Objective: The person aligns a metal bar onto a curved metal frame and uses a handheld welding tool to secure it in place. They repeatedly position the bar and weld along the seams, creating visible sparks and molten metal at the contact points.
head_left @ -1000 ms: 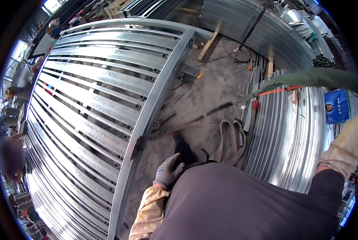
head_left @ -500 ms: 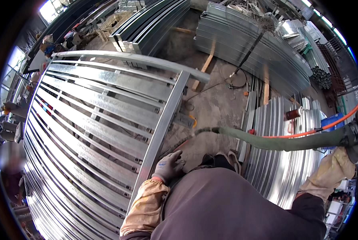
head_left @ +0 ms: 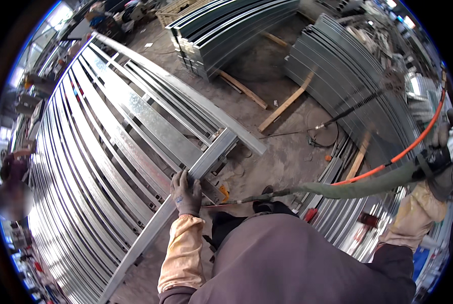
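My left hand, in a grey glove with a tan sleeve cover, lies on the end rail of a large slatted metal frame. Its fingers reach over the rail and the thumb stands apart. At the far right my right hand, gloved and partly dark against the picture's rim, is closed around the thick end of a green-sleeved cable. What tool that end belongs to is hard to make out. From the hand the cable runs left, past my body, toward the frame's rail.
An orange hose curves beside the cable. Stacks of metal profiles and long metal panels stand beyond, with wooden strips on the floor. A reddish-brown cylinder lies on metal lengths at right. Another person is at the left rim.
My left hand has moved from beside the rail up onto it. The view has turned, so the frame appears slanted. My right hand still holds the cable.
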